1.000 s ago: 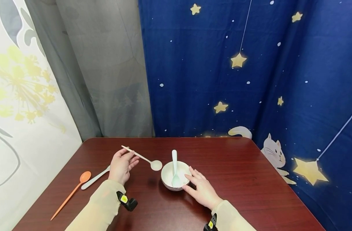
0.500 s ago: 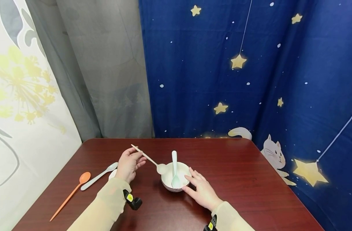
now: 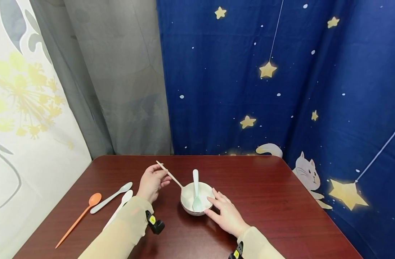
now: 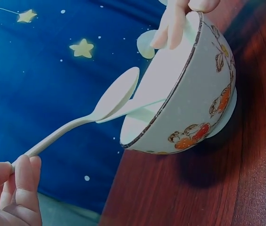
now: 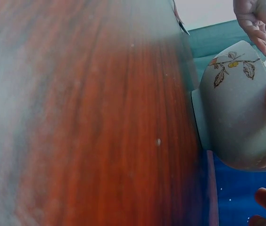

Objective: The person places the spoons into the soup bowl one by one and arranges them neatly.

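Observation:
My left hand (image 3: 152,184) pinches a cream long-handled spoon (image 3: 171,176) near the end of its handle. The spoon's head is over the white bowl (image 3: 191,211) and blends with its pale inside in the head view. In the left wrist view the spoon (image 4: 60,133) slants toward the open side of the floral-patterned bowl (image 4: 189,103). A mint spoon (image 3: 196,190) leans in the bowl, its handle rising past the far rim. My right hand (image 3: 226,214) holds the bowl's right rim, thumb against the outer wall and fingers reaching over the edge.
On the left of the brown table (image 3: 249,180) lie an orange spoon (image 3: 77,223), a pale blue-grey spoon (image 3: 111,198) and a white spoon (image 3: 121,205) partly covered by my left sleeve. Curtains (image 3: 223,79) hang behind the table.
My left hand has moved right with the cream spoon, bringing its head from beside the bowl to over it. More of the white spoon now shows. My right hand keeps its place.

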Demonstrator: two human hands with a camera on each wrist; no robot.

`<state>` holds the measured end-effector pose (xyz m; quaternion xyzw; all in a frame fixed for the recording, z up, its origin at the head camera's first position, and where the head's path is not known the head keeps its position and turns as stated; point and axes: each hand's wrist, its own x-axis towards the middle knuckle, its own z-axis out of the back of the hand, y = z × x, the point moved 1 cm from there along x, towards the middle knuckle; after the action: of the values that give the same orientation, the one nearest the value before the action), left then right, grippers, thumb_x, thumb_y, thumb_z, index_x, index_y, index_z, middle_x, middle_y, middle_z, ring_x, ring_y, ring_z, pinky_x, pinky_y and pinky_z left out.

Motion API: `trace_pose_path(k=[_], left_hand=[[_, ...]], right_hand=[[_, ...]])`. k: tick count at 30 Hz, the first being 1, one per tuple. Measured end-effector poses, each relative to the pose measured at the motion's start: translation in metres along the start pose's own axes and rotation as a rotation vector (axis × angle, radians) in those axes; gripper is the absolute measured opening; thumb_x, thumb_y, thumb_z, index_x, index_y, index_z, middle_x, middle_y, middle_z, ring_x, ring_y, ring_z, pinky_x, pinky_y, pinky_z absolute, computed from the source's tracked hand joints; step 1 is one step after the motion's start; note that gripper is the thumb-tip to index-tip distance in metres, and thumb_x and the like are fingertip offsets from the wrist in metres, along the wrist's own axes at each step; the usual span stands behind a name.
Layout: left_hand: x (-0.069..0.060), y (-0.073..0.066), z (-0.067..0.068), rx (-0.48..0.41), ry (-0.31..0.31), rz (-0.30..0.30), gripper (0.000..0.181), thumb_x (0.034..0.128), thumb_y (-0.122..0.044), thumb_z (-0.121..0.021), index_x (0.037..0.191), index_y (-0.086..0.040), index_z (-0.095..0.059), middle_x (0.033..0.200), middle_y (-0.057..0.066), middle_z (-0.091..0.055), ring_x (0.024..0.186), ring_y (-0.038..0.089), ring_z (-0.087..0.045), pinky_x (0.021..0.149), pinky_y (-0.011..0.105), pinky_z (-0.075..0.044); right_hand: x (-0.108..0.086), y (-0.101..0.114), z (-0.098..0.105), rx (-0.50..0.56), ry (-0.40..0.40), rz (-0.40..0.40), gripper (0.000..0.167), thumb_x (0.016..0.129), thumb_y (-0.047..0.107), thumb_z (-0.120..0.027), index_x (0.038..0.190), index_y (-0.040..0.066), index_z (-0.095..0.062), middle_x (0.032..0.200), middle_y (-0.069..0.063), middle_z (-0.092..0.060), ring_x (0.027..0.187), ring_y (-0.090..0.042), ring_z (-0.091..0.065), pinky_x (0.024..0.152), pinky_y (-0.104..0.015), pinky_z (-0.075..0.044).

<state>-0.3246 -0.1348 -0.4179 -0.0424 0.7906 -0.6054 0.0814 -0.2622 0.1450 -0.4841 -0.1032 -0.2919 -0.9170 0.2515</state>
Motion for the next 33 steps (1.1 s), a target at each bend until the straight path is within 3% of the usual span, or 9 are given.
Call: trace_pose_path(k=[13,19,27,33], left_hand=[[0.010,0.013,-0.015,0.043,0.028,0.032,0.037,0.0907,-0.001,-0.061,0.125,-0.004,-0.047,0.090,0.008,-0.066,0.068,0.020,-0.068,0.058,0.027,-0.056],[0.011,0.020,-0.023,0.094,0.049,0.035,0.035,0.0902,-0.001,-0.062,0.123,-0.003,-0.049,0.093,0.013,-0.065,0.064,0.017,-0.066,0.058,0.028,-0.057],[0.011,0.024,-0.031,0.152,0.075,0.010,0.032,0.0890,0.002,-0.062,0.119,-0.001,-0.053,0.090,0.013,-0.065,0.061,0.017,-0.065,0.056,0.030,-0.057],[0.012,0.027,-0.037,0.206,0.077,0.014,0.031,0.0900,0.000,-0.062,0.120,-0.002,-0.054,0.100,0.022,-0.064,0.061,0.017,-0.064,0.059,0.032,-0.057]], right_hand=[[0.000,0.001,0.000,-0.008,-0.003,0.003,0.055,0.092,0.049,-0.058,0.129,0.009,-0.061,0.150,-0.013,-0.038,0.135,-0.039,-0.036,0.104,-0.056,-0.035],[0.000,0.000,-0.001,-0.012,-0.009,0.004,0.055,0.092,0.050,-0.058,0.129,0.010,-0.062,0.150,-0.011,-0.038,0.135,-0.037,-0.036,0.104,-0.055,-0.035],[0.001,-0.002,-0.002,-0.015,-0.005,0.005,0.056,0.093,0.052,-0.056,0.130,0.010,-0.061,0.150,-0.012,-0.037,0.135,-0.038,-0.036,0.105,-0.055,-0.034],[0.001,-0.001,-0.002,-0.007,-0.012,0.010,0.055,0.092,0.050,-0.057,0.129,0.009,-0.062,0.150,-0.014,-0.038,0.135,-0.039,-0.036,0.105,-0.055,-0.035]])
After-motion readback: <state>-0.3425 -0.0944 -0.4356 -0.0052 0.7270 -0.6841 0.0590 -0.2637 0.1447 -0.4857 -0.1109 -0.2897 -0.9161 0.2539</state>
